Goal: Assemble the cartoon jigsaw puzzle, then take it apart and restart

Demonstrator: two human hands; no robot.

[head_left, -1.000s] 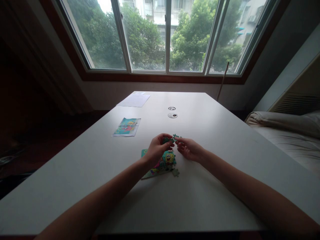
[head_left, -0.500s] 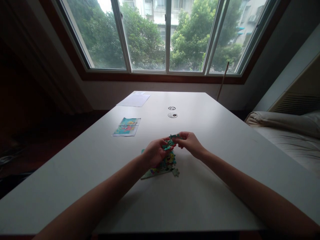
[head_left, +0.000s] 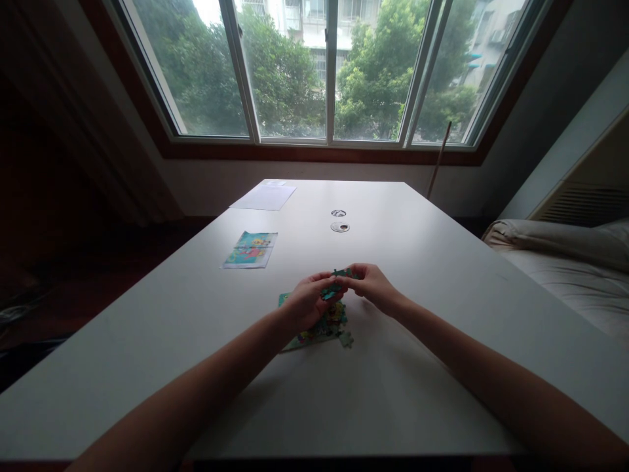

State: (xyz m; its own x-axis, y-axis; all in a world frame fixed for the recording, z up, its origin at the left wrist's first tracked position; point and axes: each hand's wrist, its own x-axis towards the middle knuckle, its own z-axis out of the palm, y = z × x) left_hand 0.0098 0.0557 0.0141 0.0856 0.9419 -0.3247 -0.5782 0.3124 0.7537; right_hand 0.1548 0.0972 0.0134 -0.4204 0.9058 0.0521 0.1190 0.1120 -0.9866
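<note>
My left hand [head_left: 307, 303] and my right hand [head_left: 371, 284] meet above the middle of the white table [head_left: 196, 314]. Both pinch small teal jigsaw pieces [head_left: 335, 283] between their fingertips, held together in the air. Right under them lies a partly built colourful puzzle [head_left: 324, 326] with a yellow cartoon figure, half hidden by my left hand. One loose piece [head_left: 346, 339] rests at the puzzle's lower right corner.
A printed picture card [head_left: 249, 249] lies to the left. A white sheet of paper [head_left: 264, 195] sits at the far left corner. Two round cable holes [head_left: 339, 226] are at the far middle. A bed with a pillow [head_left: 565, 242] stands on the right. A large window fills the back wall.
My right hand turned over and closed in on my left hand. The pieces in the two hands came together, then both hands sank slightly toward the puzzle.
</note>
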